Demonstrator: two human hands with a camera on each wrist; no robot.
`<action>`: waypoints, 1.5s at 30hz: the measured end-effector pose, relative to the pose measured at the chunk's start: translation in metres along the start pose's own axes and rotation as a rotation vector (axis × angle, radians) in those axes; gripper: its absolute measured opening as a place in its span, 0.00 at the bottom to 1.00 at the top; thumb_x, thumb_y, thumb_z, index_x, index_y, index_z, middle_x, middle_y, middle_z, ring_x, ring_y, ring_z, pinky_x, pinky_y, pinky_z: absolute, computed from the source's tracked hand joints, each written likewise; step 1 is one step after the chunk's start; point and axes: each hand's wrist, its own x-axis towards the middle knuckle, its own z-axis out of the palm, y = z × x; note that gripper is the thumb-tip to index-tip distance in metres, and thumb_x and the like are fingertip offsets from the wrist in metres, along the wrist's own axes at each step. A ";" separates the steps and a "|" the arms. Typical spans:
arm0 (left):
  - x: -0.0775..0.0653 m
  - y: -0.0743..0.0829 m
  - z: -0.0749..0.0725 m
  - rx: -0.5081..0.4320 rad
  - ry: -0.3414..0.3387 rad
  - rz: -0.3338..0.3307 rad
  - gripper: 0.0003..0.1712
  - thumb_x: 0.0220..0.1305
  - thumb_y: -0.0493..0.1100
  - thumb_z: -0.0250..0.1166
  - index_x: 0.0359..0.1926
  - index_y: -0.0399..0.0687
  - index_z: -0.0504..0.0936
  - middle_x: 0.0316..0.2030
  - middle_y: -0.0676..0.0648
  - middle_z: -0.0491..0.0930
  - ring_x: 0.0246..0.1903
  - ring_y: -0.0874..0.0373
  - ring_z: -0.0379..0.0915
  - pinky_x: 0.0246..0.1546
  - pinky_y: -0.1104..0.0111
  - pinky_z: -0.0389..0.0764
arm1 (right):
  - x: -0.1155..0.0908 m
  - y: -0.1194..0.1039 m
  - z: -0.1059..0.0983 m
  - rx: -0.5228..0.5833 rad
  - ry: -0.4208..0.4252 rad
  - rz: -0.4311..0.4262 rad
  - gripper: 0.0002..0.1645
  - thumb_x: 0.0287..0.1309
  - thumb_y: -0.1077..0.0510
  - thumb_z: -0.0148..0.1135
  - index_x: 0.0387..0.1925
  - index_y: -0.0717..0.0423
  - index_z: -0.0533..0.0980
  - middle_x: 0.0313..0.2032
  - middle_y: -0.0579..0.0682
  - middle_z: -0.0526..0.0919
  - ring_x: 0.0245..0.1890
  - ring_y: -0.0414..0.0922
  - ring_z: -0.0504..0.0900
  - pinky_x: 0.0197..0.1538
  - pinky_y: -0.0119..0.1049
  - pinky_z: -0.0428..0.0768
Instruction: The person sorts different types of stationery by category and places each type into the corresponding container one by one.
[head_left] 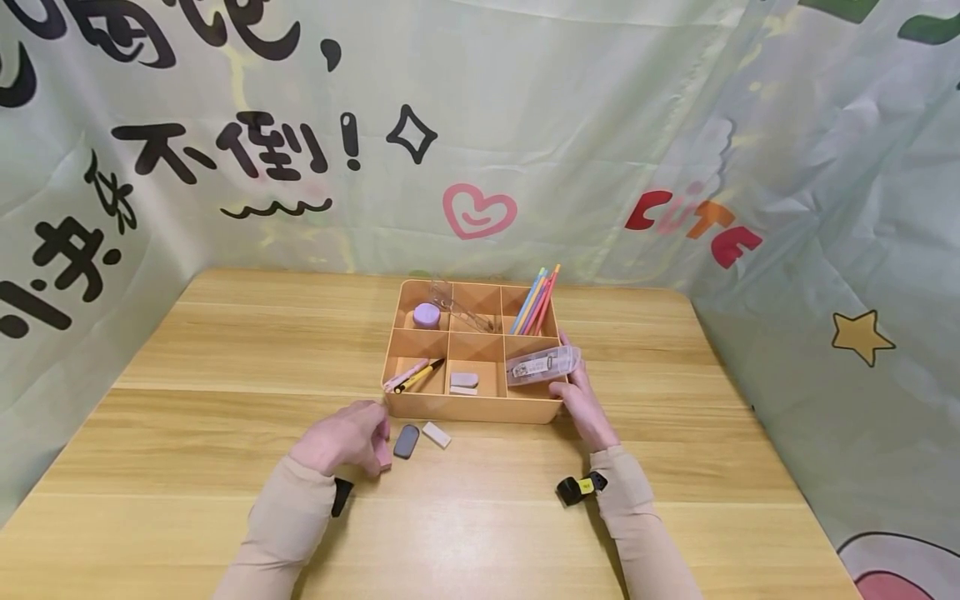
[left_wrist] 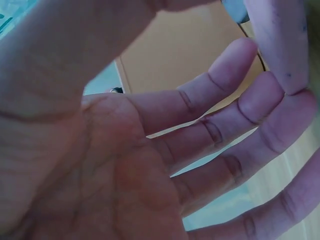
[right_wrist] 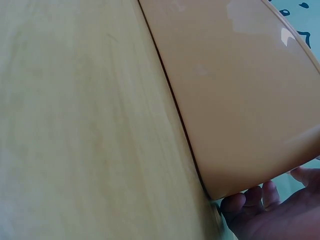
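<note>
Low at the front left corner of the desk organizer (head_left: 472,408), my left hand (head_left: 348,437) pinches a pink eraser (head_left: 383,455). Its fingertips press the pink block in the left wrist view, where the thumb is mostly out of frame. Right beside it on the table lie a dark grey eraser (head_left: 407,442) and a white eraser (head_left: 437,434). My right hand (head_left: 581,400) grips the organizer's right side, thumb over the rim and fingers along the outer wall. In the right wrist view, its fingertips touch the tan wall (right_wrist: 240,100).
Organizer compartments hold a purple-lidded jar (head_left: 427,315), eyeglasses (head_left: 468,315), colored pens (head_left: 534,304), a yellow pen (head_left: 418,377) with a pink one, light purple erasers (head_left: 464,380) and a clear case (head_left: 542,365) tilted over the right rim. A printed cloth (head_left: 562,125) hangs behind the table.
</note>
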 end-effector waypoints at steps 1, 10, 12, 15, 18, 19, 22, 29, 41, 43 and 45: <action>0.000 0.000 0.000 0.001 -0.001 0.000 0.24 0.36 0.31 0.80 0.34 0.45 0.76 0.34 0.50 0.74 0.36 0.57 0.69 0.37 0.66 0.75 | 0.000 0.000 0.000 -0.001 0.001 0.003 0.61 0.47 0.78 0.45 0.81 0.43 0.41 0.77 0.60 0.43 0.75 0.54 0.44 0.78 0.56 0.41; -0.007 -0.003 -0.006 -0.091 -0.010 0.025 0.25 0.35 0.29 0.79 0.36 0.44 0.76 0.33 0.48 0.76 0.34 0.57 0.70 0.36 0.67 0.74 | -0.001 -0.001 0.000 -0.012 0.002 0.007 0.62 0.47 0.77 0.46 0.81 0.42 0.41 0.77 0.61 0.44 0.75 0.56 0.44 0.77 0.58 0.41; -0.007 -0.005 -0.008 -0.136 -0.023 0.048 0.26 0.34 0.28 0.77 0.37 0.43 0.76 0.34 0.48 0.77 0.34 0.57 0.71 0.36 0.67 0.75 | -0.001 -0.001 0.000 -0.010 0.000 0.011 0.61 0.47 0.77 0.46 0.81 0.42 0.41 0.77 0.60 0.43 0.75 0.56 0.44 0.77 0.58 0.41; -0.008 -0.007 -0.010 -0.199 -0.062 0.096 0.26 0.36 0.27 0.77 0.39 0.42 0.77 0.34 0.48 0.78 0.34 0.58 0.74 0.38 0.68 0.79 | 0.000 0.000 0.000 -0.005 -0.006 0.013 0.61 0.48 0.77 0.46 0.81 0.41 0.41 0.77 0.59 0.43 0.75 0.55 0.45 0.77 0.57 0.42; -0.009 -0.008 -0.013 -0.238 -0.105 0.165 0.27 0.38 0.29 0.77 0.43 0.40 0.79 0.36 0.49 0.80 0.36 0.58 0.76 0.40 0.69 0.81 | 0.000 -0.001 0.000 0.005 -0.012 0.010 0.61 0.49 0.78 0.45 0.81 0.41 0.40 0.78 0.59 0.43 0.76 0.54 0.46 0.77 0.55 0.45; -0.009 -0.009 -0.014 -0.246 -0.114 0.185 0.28 0.38 0.30 0.78 0.45 0.40 0.79 0.36 0.49 0.80 0.36 0.58 0.76 0.41 0.70 0.80 | 0.000 -0.001 0.000 0.010 -0.014 0.011 0.61 0.49 0.78 0.45 0.81 0.41 0.40 0.78 0.59 0.43 0.76 0.54 0.46 0.77 0.55 0.45; -0.011 -0.010 -0.017 -0.258 -0.128 0.256 0.30 0.41 0.32 0.77 0.50 0.37 0.80 0.37 0.49 0.81 0.38 0.59 0.77 0.40 0.72 0.79 | 0.000 -0.001 0.000 0.016 -0.016 0.009 0.61 0.49 0.78 0.45 0.81 0.42 0.40 0.79 0.58 0.42 0.76 0.54 0.46 0.77 0.54 0.46; -0.012 -0.015 -0.023 -0.282 -0.103 0.430 0.28 0.47 0.35 0.73 0.53 0.34 0.82 0.36 0.50 0.85 0.37 0.60 0.78 0.40 0.70 0.82 | -0.001 0.000 0.000 -0.001 0.001 0.002 0.61 0.48 0.78 0.45 0.81 0.42 0.41 0.77 0.60 0.43 0.75 0.55 0.44 0.77 0.55 0.43; -0.017 -0.011 -0.027 -0.315 0.024 0.562 0.11 0.59 0.42 0.71 0.44 0.50 0.89 0.35 0.56 0.86 0.35 0.63 0.80 0.36 0.69 0.85 | 0.001 -0.001 0.000 0.008 -0.018 0.003 0.60 0.50 0.78 0.44 0.81 0.43 0.40 0.79 0.58 0.42 0.75 0.52 0.45 0.76 0.52 0.45; -0.018 -0.009 -0.028 -0.324 0.045 0.562 0.09 0.61 0.43 0.71 0.43 0.53 0.88 0.35 0.56 0.85 0.37 0.60 0.80 0.36 0.69 0.85 | 0.000 -0.001 0.000 0.011 -0.017 0.006 0.60 0.50 0.78 0.44 0.81 0.42 0.40 0.79 0.58 0.42 0.75 0.52 0.45 0.76 0.51 0.45; -0.019 -0.007 -0.029 -0.315 0.074 0.562 0.09 0.63 0.44 0.70 0.44 0.54 0.88 0.38 0.56 0.85 0.38 0.59 0.81 0.37 0.70 0.86 | 0.001 -0.001 0.000 0.012 -0.018 0.005 0.60 0.51 0.78 0.44 0.81 0.42 0.40 0.79 0.58 0.42 0.75 0.52 0.45 0.76 0.52 0.45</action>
